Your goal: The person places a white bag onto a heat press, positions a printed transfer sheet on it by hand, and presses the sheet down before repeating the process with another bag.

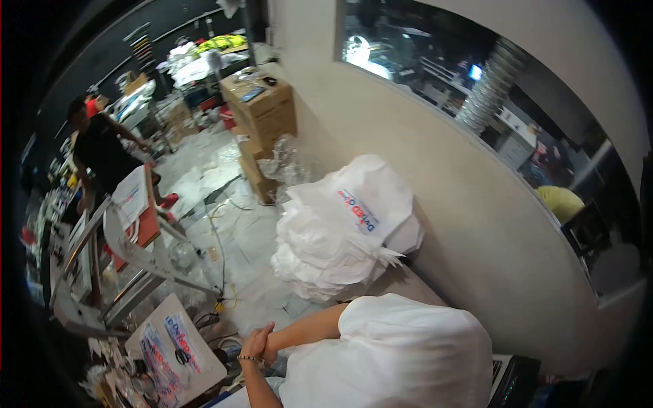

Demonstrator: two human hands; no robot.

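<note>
My two hands meet at the bottom centre, one laid over the other. My left hand [256,341], with a beaded bracelet at its wrist, wraps over my right hand. Most of my right hand [271,348] is covered, and its fingers are hidden. No tool or object shows in either hand. Left of them is a pale board [212,367] bearing blue and red printed sheets, with a dark ring-shaped item on it. Beyond my right arm rises a large pile of white printed bags [333,238], stacked against the wall.
A person [105,146] in dark clothing stands at the left beside a metal-framed machine [136,255] with a red platen. Cardboard boxes [265,109] are stacked along the wall [422,143]. Plastic wrap and cables [221,245] litter the floor. A window shows another room.
</note>
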